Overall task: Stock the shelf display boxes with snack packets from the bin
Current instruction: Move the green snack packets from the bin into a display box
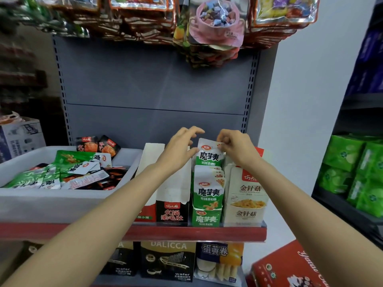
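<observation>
Grey bin [68, 200] beside display boxes [205, 216]

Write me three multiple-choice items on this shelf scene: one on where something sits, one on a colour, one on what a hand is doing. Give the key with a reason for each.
1. Where is the bin of loose packets?
A. On the shelf, left of the display boxes
B. On the floor
C. Hanging above the shelf

2. What colour is the display box under the raised packet?
A. Blue
B. Green and white
C. Black

3. What is the right hand doing?
A. Hanging idle
B. Lying flat on the shelf edge
C. Pinching the top of a green and white packet

Key:
1 A, the bin sits on the red-edged shelf beside the boxes.
2 B, its front is green with a white band.
3 C, its fingertips close on the packet's upper corner, while the left hand is spread beside it.
</observation>
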`<state>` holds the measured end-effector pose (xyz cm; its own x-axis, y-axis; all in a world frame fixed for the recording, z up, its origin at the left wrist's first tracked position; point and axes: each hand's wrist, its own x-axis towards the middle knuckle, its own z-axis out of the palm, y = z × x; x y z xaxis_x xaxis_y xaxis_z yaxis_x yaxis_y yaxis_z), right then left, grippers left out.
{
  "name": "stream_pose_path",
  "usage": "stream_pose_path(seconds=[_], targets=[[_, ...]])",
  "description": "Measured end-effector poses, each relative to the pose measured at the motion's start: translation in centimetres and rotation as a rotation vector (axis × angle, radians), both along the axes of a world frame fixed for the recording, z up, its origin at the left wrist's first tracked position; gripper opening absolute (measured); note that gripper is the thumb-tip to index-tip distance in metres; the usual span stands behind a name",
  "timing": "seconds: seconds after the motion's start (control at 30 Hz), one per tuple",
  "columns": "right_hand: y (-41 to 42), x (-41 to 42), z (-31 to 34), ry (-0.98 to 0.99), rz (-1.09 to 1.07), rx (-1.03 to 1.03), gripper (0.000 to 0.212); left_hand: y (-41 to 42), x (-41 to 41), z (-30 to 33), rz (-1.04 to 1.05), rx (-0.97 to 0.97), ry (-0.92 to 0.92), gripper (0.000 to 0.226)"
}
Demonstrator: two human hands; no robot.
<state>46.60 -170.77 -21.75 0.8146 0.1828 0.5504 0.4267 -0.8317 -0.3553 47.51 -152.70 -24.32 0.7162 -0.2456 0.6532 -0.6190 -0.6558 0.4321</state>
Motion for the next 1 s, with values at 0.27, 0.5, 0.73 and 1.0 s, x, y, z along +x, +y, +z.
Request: stream_pose_path(seconds=[0.27,0.5,0.73,1.0], targets=[[0.3,-0.1,-0.6,0.11,0.022,-0.126,0.006,0.5,-0.3,-0.1,-0.004,0.089,0.198,0.012],[1.3,-0.2,-1.2,0.106,0.003,-0.146,0.013,0.7,-0.5,-0.1,0.034,0.119,0.18,0.005],[5.4,-0.4,-1.4,-0.042,0.074,0.049,0.011,4.7,-2.4,-0.3,0.114,-0.078,0.045,0.007],[18.5,0.4,-4.2,0.12,0.317,0.204,0.015,18.4,-4.1,-3.3,0.409,-0.258,0.114,0.005]])
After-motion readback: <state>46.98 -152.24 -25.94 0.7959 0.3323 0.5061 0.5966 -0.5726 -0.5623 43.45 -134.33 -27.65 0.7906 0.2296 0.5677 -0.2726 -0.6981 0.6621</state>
